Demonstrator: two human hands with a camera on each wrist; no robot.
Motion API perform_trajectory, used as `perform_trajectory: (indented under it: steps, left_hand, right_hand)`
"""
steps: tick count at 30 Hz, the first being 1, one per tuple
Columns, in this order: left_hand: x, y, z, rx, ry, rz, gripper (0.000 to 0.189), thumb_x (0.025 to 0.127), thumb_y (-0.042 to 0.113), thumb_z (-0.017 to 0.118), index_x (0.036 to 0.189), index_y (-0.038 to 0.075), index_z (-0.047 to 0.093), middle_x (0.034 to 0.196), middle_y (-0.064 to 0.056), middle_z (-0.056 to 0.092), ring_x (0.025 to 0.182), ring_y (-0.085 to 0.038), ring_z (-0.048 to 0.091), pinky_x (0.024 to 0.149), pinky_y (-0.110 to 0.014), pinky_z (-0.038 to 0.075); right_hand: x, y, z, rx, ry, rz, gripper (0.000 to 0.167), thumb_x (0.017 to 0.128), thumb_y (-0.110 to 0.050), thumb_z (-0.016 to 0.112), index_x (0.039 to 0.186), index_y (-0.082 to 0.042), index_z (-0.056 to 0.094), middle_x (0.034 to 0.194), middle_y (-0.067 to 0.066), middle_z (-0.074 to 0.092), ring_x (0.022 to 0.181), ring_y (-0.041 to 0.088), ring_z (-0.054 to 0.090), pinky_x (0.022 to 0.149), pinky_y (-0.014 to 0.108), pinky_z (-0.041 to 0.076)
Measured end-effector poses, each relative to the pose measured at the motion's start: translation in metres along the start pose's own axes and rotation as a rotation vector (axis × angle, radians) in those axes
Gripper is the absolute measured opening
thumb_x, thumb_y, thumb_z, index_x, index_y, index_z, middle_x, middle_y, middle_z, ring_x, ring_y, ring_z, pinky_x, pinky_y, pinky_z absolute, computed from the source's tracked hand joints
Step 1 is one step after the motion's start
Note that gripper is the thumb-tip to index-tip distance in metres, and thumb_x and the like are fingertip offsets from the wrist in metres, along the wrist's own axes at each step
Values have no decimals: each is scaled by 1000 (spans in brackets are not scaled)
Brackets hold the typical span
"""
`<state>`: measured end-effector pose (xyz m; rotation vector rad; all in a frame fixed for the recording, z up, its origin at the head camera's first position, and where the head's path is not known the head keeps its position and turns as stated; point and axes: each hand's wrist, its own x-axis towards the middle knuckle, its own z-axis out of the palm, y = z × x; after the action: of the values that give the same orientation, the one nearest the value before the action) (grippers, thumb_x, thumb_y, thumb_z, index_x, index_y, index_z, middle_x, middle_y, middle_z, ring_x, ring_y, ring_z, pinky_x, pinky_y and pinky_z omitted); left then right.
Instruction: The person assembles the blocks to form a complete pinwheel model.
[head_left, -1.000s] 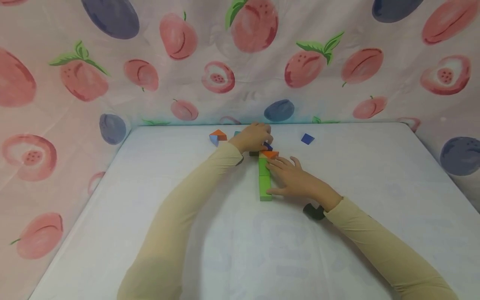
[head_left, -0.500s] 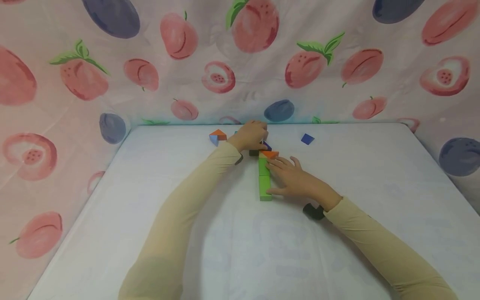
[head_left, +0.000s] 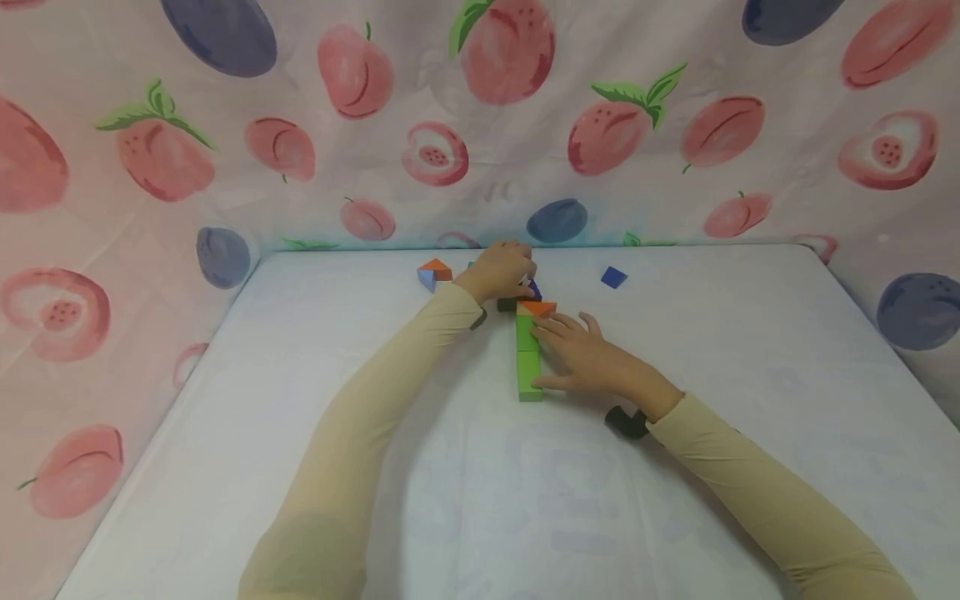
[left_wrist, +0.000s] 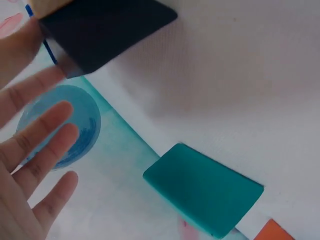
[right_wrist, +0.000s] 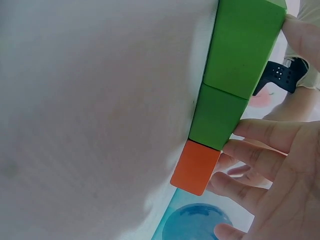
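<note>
My left hand (head_left: 498, 271) reaches to the far side of a row of toy building blocks, thumb and index finger pinching a small blue block (head_left: 535, 289). In the left wrist view, thumb and index meet at the blue edge of a dark-looking block (left_wrist: 110, 35); the other fingers are spread. An orange triangular block (head_left: 538, 308) stands at the far end of two green blocks (head_left: 528, 367) laid end to end. My right hand (head_left: 588, 358) rests along their right side, fingers extended, fingertips touching the green blocks. A dark block (head_left: 507, 305) is partly hidden by my left hand.
Behind my left forearm lie an orange block (head_left: 437, 268), a light blue block (head_left: 427, 280) and a teal block (left_wrist: 205, 190). A dark blue block (head_left: 613, 277) lies at the back right. Fruit-patterned cloth (head_left: 480, 125) hangs beyond the white table (head_left: 675, 333).
My left hand has drawn slightly left, and the small blue block has tilted more upright between its fingers. My right hand and the green blocks have stayed put.
</note>
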<state>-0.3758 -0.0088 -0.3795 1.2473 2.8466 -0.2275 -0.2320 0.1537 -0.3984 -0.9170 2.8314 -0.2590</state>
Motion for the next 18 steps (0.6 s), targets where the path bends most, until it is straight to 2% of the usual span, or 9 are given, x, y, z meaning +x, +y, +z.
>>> perform_trajectory:
  steps: [5,9,12,18]
  left_hand:
    - [2,0,4,-60,4,15,30,94,31,56,121,22,63,126,-5,57,120,-23,50,108,-42,35]
    - [5,2,7,-67,-4,-1,35,94,40,52,120,20,64,124,-5,56,118,-23,50,107,-41,36]
    - [6,4,8,-59,-11,-6,37,93,43,54,119,19,64,126,-5,56,119,-23,49,107,-41,36]
    - [4,4,5,-66,6,21,26,93,23,59,118,23,66,126,-4,56,118,-23,50,106,-41,37]
  right_hand:
    - [0,0,0,5,2,-5,82,85,-54,60,145,-5,33,152,15,31,141,38,22,107,68,13]
    - [0,1,0,8,3,-5,83,84,-55,60,145,-5,33,152,15,32,141,38,22,107,68,13]
    - [0,1,1,11,6,-7,83,84,-55,60,145,-5,34,152,15,32,141,38,22,107,68,13]
    - [1,2,2,9,9,-9,83,84,-55,60,145,-5,34,152,15,32,141,38,22,107,68,13]
